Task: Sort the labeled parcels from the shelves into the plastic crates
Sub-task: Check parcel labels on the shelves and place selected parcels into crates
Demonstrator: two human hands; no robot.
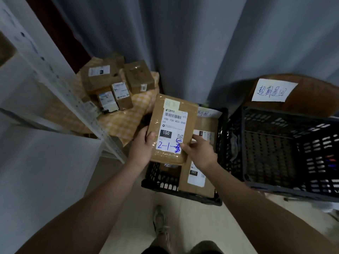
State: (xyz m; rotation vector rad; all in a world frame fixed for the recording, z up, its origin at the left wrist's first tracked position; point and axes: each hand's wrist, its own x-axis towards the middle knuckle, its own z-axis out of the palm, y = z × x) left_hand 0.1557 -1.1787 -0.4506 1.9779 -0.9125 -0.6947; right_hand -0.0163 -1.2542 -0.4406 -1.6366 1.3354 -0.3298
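I hold a flat brown parcel (172, 114) with a white label reading "150" and blue handwriting, above a black plastic crate (161, 186). My left hand (143, 145) grips its lower left edge, thumb on top. My right hand (199, 152) grips its lower right corner, thumb on the label. Inside that crate lies another brown parcel (198, 173) with a "032" label. A second, larger black crate (286, 147) stands to the right, with nothing visible on its bottom.
Several small brown parcels (117, 83) lie on a yellow checked cloth (126, 118) at the back left. A white metal shelf upright (77, 99) runs along the left. Grey curtain behind. A handwritten paper sign (271, 91) hangs behind the right crate.
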